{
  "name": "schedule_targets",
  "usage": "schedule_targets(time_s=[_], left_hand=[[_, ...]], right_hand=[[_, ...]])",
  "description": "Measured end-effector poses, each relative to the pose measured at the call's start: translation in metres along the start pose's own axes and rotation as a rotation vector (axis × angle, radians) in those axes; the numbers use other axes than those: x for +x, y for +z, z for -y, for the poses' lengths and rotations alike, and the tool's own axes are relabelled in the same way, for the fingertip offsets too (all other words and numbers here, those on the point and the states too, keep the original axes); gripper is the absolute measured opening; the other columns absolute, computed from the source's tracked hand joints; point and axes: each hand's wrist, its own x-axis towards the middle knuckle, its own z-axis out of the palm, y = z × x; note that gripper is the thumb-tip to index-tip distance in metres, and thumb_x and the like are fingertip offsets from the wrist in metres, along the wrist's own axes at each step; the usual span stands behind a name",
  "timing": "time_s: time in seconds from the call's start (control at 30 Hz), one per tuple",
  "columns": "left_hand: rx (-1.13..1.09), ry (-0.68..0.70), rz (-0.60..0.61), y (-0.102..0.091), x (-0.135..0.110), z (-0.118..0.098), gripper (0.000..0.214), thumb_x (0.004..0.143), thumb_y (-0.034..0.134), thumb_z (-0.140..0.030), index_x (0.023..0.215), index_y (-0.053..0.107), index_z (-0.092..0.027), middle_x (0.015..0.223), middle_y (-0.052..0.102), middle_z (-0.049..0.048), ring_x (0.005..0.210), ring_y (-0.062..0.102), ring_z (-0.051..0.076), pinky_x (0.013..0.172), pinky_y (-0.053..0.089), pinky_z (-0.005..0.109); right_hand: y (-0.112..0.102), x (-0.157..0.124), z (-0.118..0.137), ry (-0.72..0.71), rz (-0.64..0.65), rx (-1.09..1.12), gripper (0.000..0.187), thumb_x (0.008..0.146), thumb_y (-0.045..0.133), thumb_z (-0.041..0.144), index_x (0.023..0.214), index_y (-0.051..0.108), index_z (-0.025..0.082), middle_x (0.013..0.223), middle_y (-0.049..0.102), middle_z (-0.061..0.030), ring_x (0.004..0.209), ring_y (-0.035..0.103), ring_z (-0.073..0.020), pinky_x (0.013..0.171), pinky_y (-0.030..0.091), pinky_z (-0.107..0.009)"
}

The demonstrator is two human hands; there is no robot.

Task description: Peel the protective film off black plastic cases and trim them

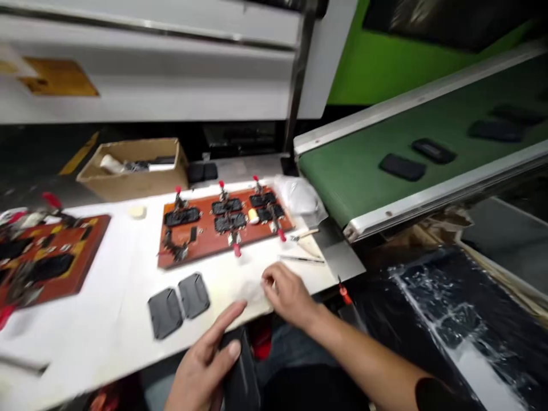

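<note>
My left hand grips a black plastic case below the table's front edge, thumb on its near face and index finger stretched out. Over the front of the table, my right hand has its fingers curled into a pinch; what they hold, if anything, is hidden. Beside those fingers lies a faint, whitish translucent patch, too blurred to name. Two dark grey case panels lie side by side on the white tabletop. Behind them is a reddish-brown fixture board with red-tipped toggle clamps and several black parts.
A second fixture board lies at left. An open cardboard box stands behind the table. At right, a green conveyor belt carries several black cases. A clear plastic bag, thin tools and a red-handled screwdriver are near it.
</note>
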Motion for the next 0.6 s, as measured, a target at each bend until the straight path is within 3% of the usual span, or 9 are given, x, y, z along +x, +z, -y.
schedule_targets(time_s=[0.07,0.17,0.23,0.33,0.47,0.53,0.6], left_hand=[[-0.079,-0.032,0.007,-0.003,-0.001,0.0,0.067,0.064,0.093,-0.046,0.125,0.079,-0.024,0.136,0.074,0.0126,0.145,0.054,0.04,0.124,0.043,0.047],[-0.13,-0.031,-0.011,-0.007,0.001,0.003,0.066,0.067,0.093,-0.041,0.129,0.077,-0.024,0.141,0.071,0.0118,0.144,0.055,0.037,0.123,0.044,0.043],[-0.126,-0.02,-0.014,-0.008,0.001,0.005,0.063,0.069,0.092,-0.04,0.128,0.077,-0.023,0.141,0.071,0.0126,0.14,0.059,0.037,0.12,0.048,0.044],[-0.135,-0.006,-0.029,-0.009,0.0,0.002,0.061,0.07,0.093,-0.038,0.126,0.078,-0.022,0.132,0.076,0.014,0.131,0.066,0.036,0.11,0.056,0.043],[-0.199,-0.059,-0.008,-0.009,-0.001,-0.005,0.062,0.068,0.094,-0.034,0.126,0.078,-0.02,0.124,0.078,0.0142,0.118,0.073,0.031,0.098,0.062,0.032],[-0.218,-0.078,0.015,-0.007,0.001,-0.005,0.062,0.069,0.094,-0.032,0.128,0.077,-0.02,0.128,0.077,0.0139,0.106,0.076,0.026,0.09,0.063,0.028],[-0.252,-0.04,-0.005,-0.005,0.005,-0.003,0.062,0.072,0.093,-0.03,0.13,0.075,-0.024,0.138,0.072,0.0117,0.103,0.076,0.022,0.087,0.063,0.025]], right_hand=[[-0.001,0.005,0.001,0.1,0.036,0.118,0.008,0.094,0.063,0.027,0.099,0.061,0.021,0.093,0.064,-0.0051,0.085,0.062,-0.0198,0.081,0.051,-0.033],[0.009,0.01,0.007,0.433,0.147,0.547,0.027,0.092,0.07,0.044,0.099,0.058,0.02,0.08,0.063,0.0003,0.068,0.061,-0.0157,0.06,0.046,-0.025],[0.017,0.009,0.011,0.533,0.107,0.757,0.031,0.093,0.068,0.049,0.097,0.055,0.021,0.075,0.059,0.0032,0.063,0.058,-0.0138,0.056,0.044,-0.022],[0.023,0.007,0.01,0.391,-0.036,0.608,0.026,0.098,0.064,0.047,0.1,0.056,0.022,0.081,0.059,0.0017,0.07,0.057,-0.0146,0.066,0.049,-0.026],[0.013,0.011,-0.002,-0.058,-0.04,0.058,0.014,0.105,0.06,0.034,0.103,0.065,0.021,0.093,0.065,-0.0059,0.088,0.06,-0.0202,0.085,0.05,-0.035],[0.007,0.014,-0.004,-0.137,-0.061,-0.01,0.014,0.106,0.058,0.03,0.103,0.067,0.021,0.098,0.064,-0.0075,0.091,0.061,-0.0209,0.085,0.051,-0.035],[0.005,0.014,-0.001,-0.118,-0.096,0.001,0.012,0.105,0.06,0.029,0.104,0.069,0.021,0.101,0.063,-0.0076,0.092,0.062,-0.0203,0.083,0.052,-0.034]])
